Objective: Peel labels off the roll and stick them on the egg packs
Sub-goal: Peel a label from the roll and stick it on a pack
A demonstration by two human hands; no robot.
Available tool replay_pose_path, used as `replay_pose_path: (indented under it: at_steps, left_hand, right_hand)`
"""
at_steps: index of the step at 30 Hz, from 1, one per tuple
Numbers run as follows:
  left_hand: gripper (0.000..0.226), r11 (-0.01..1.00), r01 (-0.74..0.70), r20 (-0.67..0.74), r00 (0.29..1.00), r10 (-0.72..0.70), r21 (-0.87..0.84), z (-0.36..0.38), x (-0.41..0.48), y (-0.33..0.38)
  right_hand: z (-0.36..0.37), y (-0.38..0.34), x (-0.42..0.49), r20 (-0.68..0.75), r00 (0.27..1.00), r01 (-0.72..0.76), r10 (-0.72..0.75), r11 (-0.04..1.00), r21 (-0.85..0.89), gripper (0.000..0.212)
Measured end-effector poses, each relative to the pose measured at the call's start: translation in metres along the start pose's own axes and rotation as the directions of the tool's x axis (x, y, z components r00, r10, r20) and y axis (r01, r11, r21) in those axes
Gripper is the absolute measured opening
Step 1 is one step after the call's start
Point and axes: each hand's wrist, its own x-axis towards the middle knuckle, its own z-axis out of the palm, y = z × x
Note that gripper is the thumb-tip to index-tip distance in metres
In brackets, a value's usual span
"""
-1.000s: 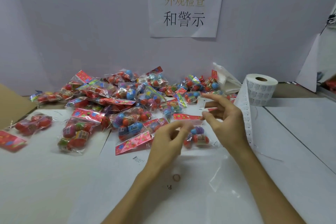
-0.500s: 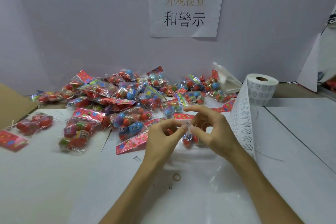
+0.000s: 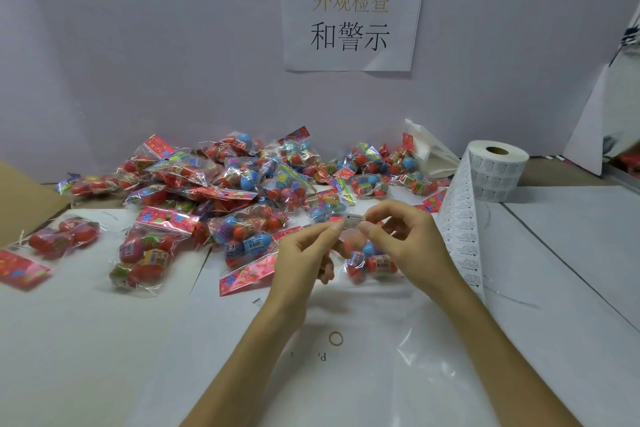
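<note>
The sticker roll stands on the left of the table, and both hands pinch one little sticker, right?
No: the head view shows the sticker roll on the right of the table. The left hand and right hand do pinch one little sticker.

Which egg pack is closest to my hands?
The egg pack seen between the left hand and right hand; the pile lies farther back and left.
</note>
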Motion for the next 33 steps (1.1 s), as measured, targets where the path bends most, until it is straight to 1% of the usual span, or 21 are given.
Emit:
replay_pose_path:
  at_steps: [5, 7, 10, 12, 14, 16, 18, 20, 21, 23, 25, 27, 28, 30, 33]
  left_hand:
    - [0.019, 0.999, 0.024, 0.021, 0.999, -0.025, 0.047, 0.001, 0.002, -0.005]
    - [0.019, 0.997, 0.02, 0.026, 0.999, -0.022, 0.068, 0.001, 0.002, -0.007]
    - [0.02, 0.99, -0.025, 0.022, 1.0, 0.022, 0.137, 0.003, 0.002, -0.008]
    - [0.022, 0.985, -0.057, 0.01, 0.998, 0.056, 0.163, 0.003, 0.002, -0.007]
    - [0.016, 0.977, -0.101, 0.004, 0.995, 0.102, 0.188, 0.001, 0.002, -0.007]
    - [0.008, 0.942, -0.173, 0.035, 0.985, 0.171, 0.289, 0.0, 0.001, -0.006]
    - [0.014, 0.866, -0.259, 0.104, 0.966, 0.238, 0.428, 0.001, -0.001, -0.007]
    - [0.017, 0.822, -0.298, 0.134, 0.954, 0.266, 0.485, 0.003, -0.002, -0.007]
    - [0.016, 0.827, -0.296, 0.128, 0.955, 0.268, 0.477, 0.003, -0.001, -0.007]
    - [0.013, 0.876, -0.263, 0.091, 0.965, 0.248, 0.404, 0.0, 0.001, -0.007]
    - [0.011, 0.927, -0.209, 0.042, 0.978, 0.206, 0.311, -0.002, 0.003, -0.005]
    - [0.011, 0.959, -0.164, 0.013, 0.986, 0.165, 0.233, -0.003, 0.002, -0.003]
    - [0.011, 0.969, -0.144, 0.003, 0.989, 0.146, 0.199, -0.003, 0.002, -0.002]
    - [0.009, 0.985, -0.111, -0.024, 0.993, 0.115, 0.135, -0.003, 0.002, -0.001]
    - [0.011, 0.992, -0.082, -0.044, 0.995, 0.086, 0.093, -0.003, 0.002, -0.001]
  right_hand:
    - [0.0, 0.001, -0.001, 0.004, 1.0, 0.025, -0.025, 0.999, -0.024, 0.013]
    - [0.002, 0.002, -0.003, 0.028, 0.998, 0.058, -0.056, 0.996, -0.071, 0.011]
    - [0.004, 0.004, -0.004, 0.081, 0.989, 0.137, -0.124, 0.973, -0.187, 0.009]
    - [0.004, 0.004, -0.005, 0.1, 0.985, 0.163, -0.144, 0.963, -0.216, 0.005]
    - [0.002, 0.006, -0.004, 0.105, 0.982, 0.177, -0.156, 0.956, -0.234, 0.006]
    - [0.001, 0.008, -0.004, 0.112, 0.979, 0.195, -0.17, 0.944, -0.266, 0.005]
    - [0.001, 0.009, -0.004, 0.126, 0.975, 0.212, -0.182, 0.93, -0.301, 0.004]
    - [0.001, 0.01, -0.005, 0.133, 0.972, 0.226, -0.193, 0.922, -0.315, 0.004]
    - [0.002, 0.01, -0.005, 0.13, 0.972, 0.229, -0.198, 0.921, -0.314, 0.004]
    - [0.003, 0.011, -0.005, 0.099, 0.975, 0.22, -0.199, 0.927, -0.304, 0.003]
    - [0.005, 0.012, -0.003, 0.04, 0.985, 0.17, -0.166, 0.947, -0.271, 0.015]
    - [0.004, 0.012, -0.001, -0.011, 0.995, 0.089, -0.094, 0.967, -0.238, 0.03]
    - [0.003, 0.012, 0.0, -0.03, 0.997, 0.058, -0.066, 0.974, -0.22, 0.031]
    - [0.0, 0.011, 0.0, -0.066, 0.997, 0.021, -0.032, 0.986, -0.168, 0.024]
    - [-0.002, 0.006, 0.001, -0.084, 0.996, -0.03, 0.026, 0.998, -0.057, 0.018]
